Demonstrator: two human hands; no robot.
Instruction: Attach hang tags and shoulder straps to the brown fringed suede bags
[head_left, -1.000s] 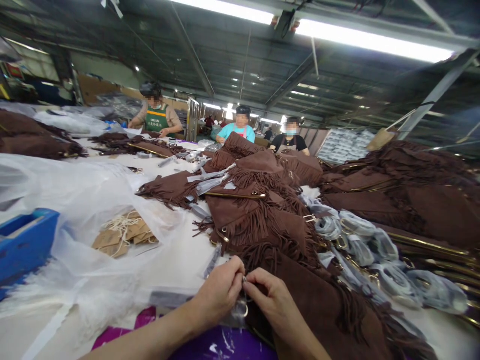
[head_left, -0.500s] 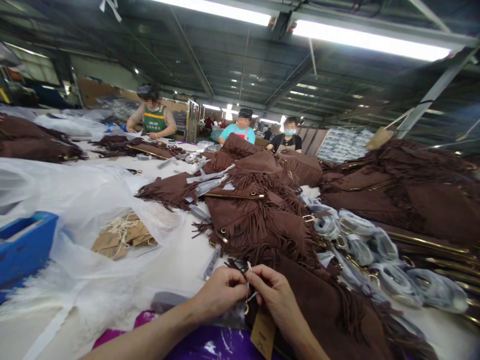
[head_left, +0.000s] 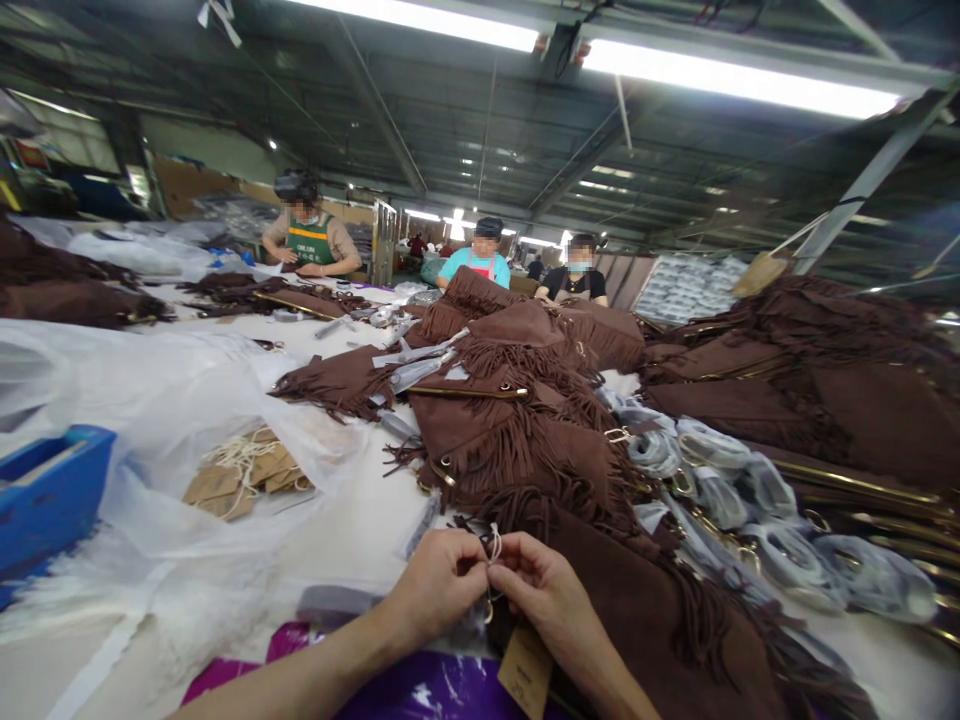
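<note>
My left hand and my right hand meet at the front middle, each pinching a white string whose loop stands up between the fingertips. A brown paper hang tag dangles beneath my right hand. Just below the fingers shows a small gold metal clasp. Under and beside my right hand lies a dark brown suede bag with fringe. Purple plastic film spreads below my wrists. My fingers hide how the string passes around the hardware.
More fringed brown bags are heaped ahead. At right lie wrapped straps. A pile of tags rests on white plastic sheeting, beside a blue holder. Across the table are several people, one in a green apron.
My fingertips have drawn closer together on the string, and its loop now stands above them. The tag has shifted slightly. The person in the green apron has moved their hands.
</note>
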